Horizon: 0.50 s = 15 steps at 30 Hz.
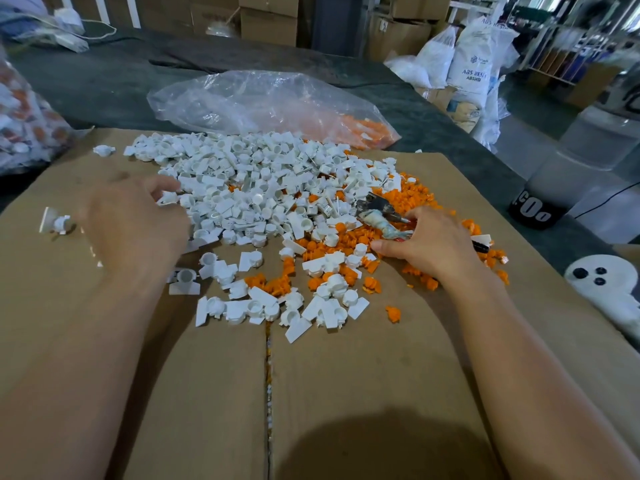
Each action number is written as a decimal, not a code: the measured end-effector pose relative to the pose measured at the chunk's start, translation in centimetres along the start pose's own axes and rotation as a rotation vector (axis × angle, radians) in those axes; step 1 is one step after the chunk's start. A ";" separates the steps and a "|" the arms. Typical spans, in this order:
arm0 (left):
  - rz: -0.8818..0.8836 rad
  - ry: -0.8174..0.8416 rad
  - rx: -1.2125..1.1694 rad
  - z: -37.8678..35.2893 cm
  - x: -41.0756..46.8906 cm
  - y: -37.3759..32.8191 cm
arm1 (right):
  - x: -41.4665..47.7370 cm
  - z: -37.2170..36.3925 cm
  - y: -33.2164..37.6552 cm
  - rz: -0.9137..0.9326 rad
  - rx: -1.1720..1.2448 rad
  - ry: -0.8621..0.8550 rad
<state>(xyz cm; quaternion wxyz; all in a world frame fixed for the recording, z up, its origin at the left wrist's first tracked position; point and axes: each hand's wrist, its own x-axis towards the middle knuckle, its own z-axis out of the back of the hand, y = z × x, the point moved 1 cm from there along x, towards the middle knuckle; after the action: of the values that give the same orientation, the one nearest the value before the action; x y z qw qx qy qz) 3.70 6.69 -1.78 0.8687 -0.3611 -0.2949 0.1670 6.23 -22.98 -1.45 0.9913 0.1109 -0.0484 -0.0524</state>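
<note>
1. Cardboard [346, 393] fills the lower frame.
2. Right hand [426, 244] clasps pliers [377, 213], centre-right; left hand [135, 220] curls into white parts [242, 181] mid-frame, its grasp unclear.
3. Likely early: the heap is big, with few parts set aside.

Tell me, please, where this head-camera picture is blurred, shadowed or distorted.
Head view: the left hand is smeared by motion blur, while the right hand gripping the taped pliers is sharp; a soft dark shadow lies on the cardboard at the bottom edge; the clear plastic bag shows mild glare; wide-angle distortion bends the background shelving.
</note>
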 end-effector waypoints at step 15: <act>-0.393 0.414 0.300 -2.9 -4.0 -2.7 | -0.4 0.1 0.3 -0.021 -0.006 0.107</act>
<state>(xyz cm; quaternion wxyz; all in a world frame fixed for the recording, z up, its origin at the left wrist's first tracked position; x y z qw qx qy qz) 2.67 1.34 -2.97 0.9694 -0.1917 -0.1482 -0.0392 5.82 -22.70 -1.37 0.9922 0.1111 0.0060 -0.0570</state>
